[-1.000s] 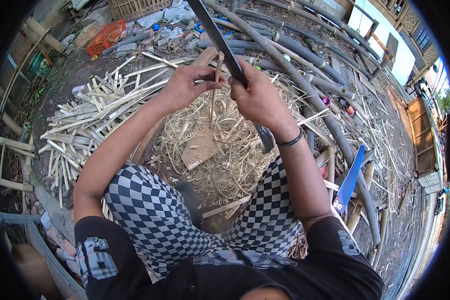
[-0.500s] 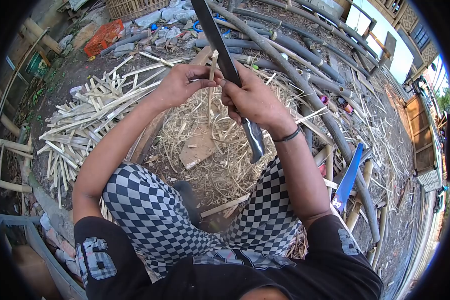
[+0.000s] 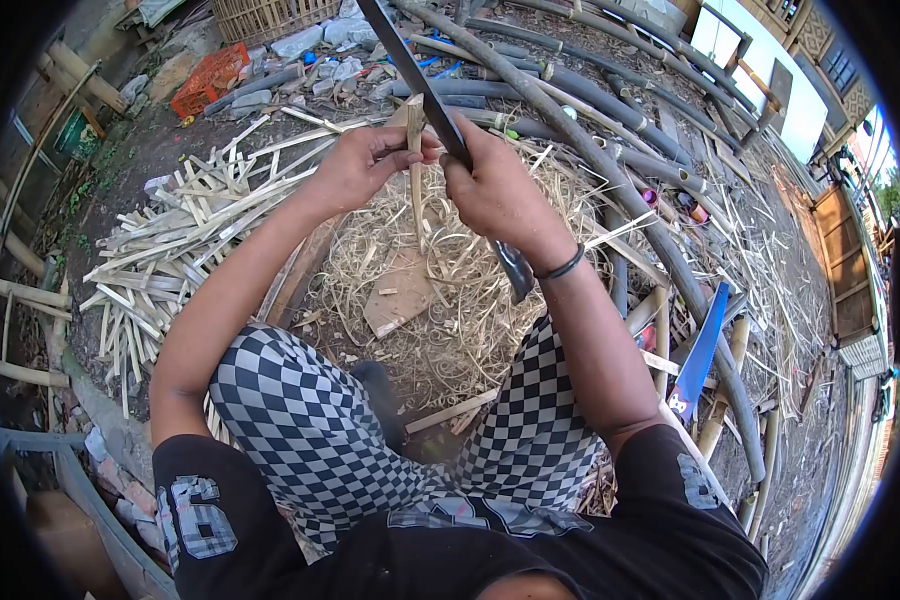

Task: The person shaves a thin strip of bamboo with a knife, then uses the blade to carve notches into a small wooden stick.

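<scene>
My left hand (image 3: pixel 375 165) pinches a thin bamboo strip (image 3: pixel 416 205) that stands upright in front of me. Closed round the handle of a long machete (image 3: pixel 407 65) is my right hand (image 3: pixel 495 185). The dark blade slants up and to the left and overlaps the strip's top end in this view. Below my right fist the handle's butt (image 3: pixel 515 272) sticks out. Curly shavings (image 3: pixel 470 290) lie heaped under both hands, around a flat piece of wood (image 3: pixel 398 295).
A pile of split bamboo strips (image 3: pixel 170 265) lies to the left. On the right are a blue handsaw (image 3: pixel 703 345) and a long bamboo pole (image 3: pixel 610 170). An orange crate (image 3: pixel 210 80) and rubble are farther back. My checkered trouser legs (image 3: pixel 300 400) flank the shavings.
The machete has turned to lean farther left, and its handle butt has shifted right and up. The bamboo strip has moved slightly left. My left hand keeps its pinch.
</scene>
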`<action>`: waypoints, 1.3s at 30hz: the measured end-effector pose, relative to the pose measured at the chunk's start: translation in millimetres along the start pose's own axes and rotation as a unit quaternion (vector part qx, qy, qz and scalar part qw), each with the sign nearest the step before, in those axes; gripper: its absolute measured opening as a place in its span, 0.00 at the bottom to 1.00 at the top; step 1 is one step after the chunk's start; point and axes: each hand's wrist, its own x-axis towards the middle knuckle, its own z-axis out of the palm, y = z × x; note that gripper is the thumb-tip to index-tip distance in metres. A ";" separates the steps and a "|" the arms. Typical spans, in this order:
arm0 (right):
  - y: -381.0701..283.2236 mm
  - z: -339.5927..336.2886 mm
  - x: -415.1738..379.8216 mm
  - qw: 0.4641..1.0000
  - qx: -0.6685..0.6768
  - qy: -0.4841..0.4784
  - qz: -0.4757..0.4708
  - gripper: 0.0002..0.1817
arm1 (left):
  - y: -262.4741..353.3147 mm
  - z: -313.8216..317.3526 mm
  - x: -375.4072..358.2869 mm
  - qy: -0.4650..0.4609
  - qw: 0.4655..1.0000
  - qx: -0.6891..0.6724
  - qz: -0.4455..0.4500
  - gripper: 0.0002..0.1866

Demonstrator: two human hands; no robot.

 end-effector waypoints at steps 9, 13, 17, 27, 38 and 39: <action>16.9 15.9 4.1 0.997 0.068 0.026 -0.023 0.26 | 10.4 -10.1 1.5 -0.001 0.983 0.179 0.035 0.17; 7.5 13.1 5.5 0.998 0.016 0.058 -0.003 0.27 | 62.8 -28.6 1.7 0.108 0.961 0.253 0.015 0.18; -0.2 13.5 8.3 0.999 0.011 0.048 0.008 0.29 | 73.7 -20.1 4.9 0.185 0.944 0.260 0.088 0.14; 5.9 16.7 6.3 0.993 -0.105 0.042 0.025 0.27 | 58.9 -15.3 10.6 0.209 0.950 0.203 0.111 0.12; 7.8 33.3 7.6 0.995 0.072 0.041 0.058 0.08 | 53.1 -17.8 14.2 0.214 0.946 0.203 0.135 0.11; 6.1 33.1 8.5 0.995 0.073 0.040 0.060 0.08 | 51.5 -18.1 15.2 0.215 0.945 0.192 0.154 0.11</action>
